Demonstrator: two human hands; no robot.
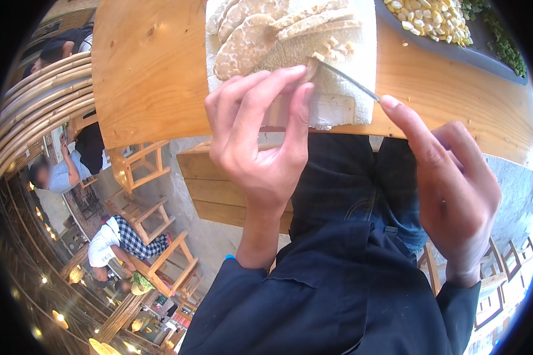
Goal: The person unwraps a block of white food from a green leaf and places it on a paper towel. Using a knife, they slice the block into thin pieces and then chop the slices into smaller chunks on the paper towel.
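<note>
A pale board lies on the wooden table, bearing several tempeh slices at its far left and a small heap of cut tempeh cubes at its far right. My left hand pinches a piece of tempeh between thumb and fingertips, over the near half of the board. In my right hand is a knife, its handle hidden by the fingers; my index finger lies along the back of the thin blade. The blade's tip is beside the held piece, close to the cubes.
A dark tray with corn kernels and chopped greens stands at the far right of the wooden table. A wooden bench is below the near edge. Several people and wooden stools are off to the left.
</note>
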